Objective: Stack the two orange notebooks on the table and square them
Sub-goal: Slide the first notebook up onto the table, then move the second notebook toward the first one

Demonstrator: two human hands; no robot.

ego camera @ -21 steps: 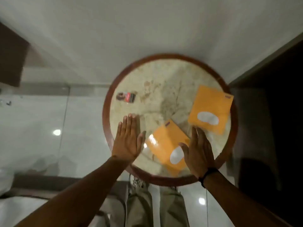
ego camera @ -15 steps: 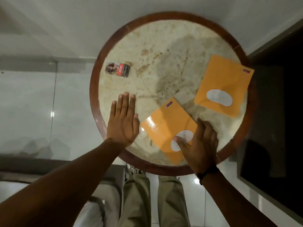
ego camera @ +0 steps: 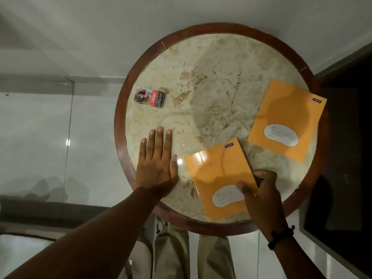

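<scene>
Two orange notebooks with white name labels lie apart on a round marble table [ego camera: 211, 81]. The near notebook [ego camera: 215, 174] sits by the front edge, turned a little. My right hand [ego camera: 259, 194] grips its right edge, thumb on the cover by the label and fingers curled around the side. The far notebook [ego camera: 285, 115] lies at the table's right side, its top right corner past the wooden rim. My left hand [ego camera: 158, 164] rests flat on the marble to the left of the near notebook, fingers together, holding nothing.
A small cigarette pack [ego camera: 150, 97] lies at the table's left. The table has a raised dark wooden rim [ego camera: 120, 109]. A dark cabinet [ego camera: 350, 158] stands close on the right. Pale tiled floor and my legs show below the table.
My right hand went from lying flat beside the near notebook to gripping its right edge. The notebook turned slightly. My left hand stayed flat on the table.
</scene>
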